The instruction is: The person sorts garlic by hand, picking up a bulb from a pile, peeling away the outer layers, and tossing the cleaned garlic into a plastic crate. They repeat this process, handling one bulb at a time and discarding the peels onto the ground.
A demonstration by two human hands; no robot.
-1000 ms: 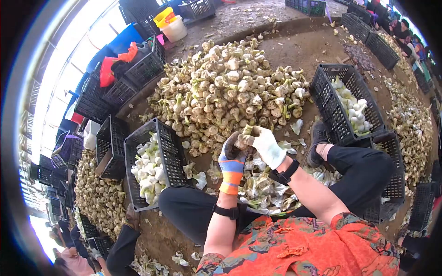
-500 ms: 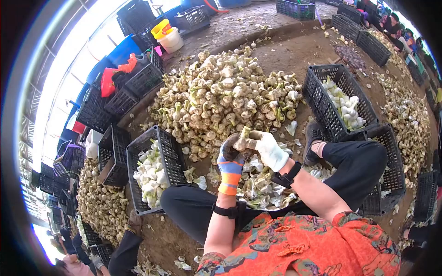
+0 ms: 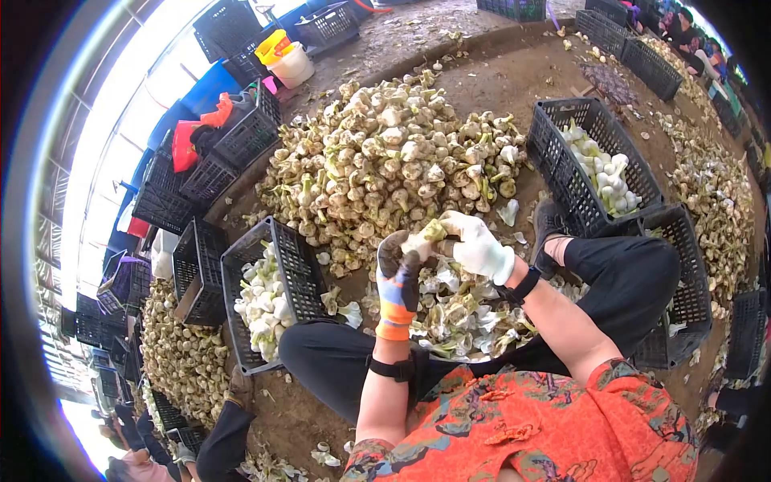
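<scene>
1. Peelings [image 3: 462,321] lie between the person's knees.
2. Left hand [image 3: 397,277] and right hand [image 3: 479,245], both gloved, together grip one garlic bulb [image 3: 426,237].
3. Black crates [image 3: 269,293] of peeled bulbs flank them.
4. Farther off rises the unpeeled garlic heap [image 3: 393,157].

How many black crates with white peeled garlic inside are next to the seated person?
2. One crate sits at the person's left, beside the left knee; the other crate sits at the right, past the right foot. More crates may be hidden.
</scene>
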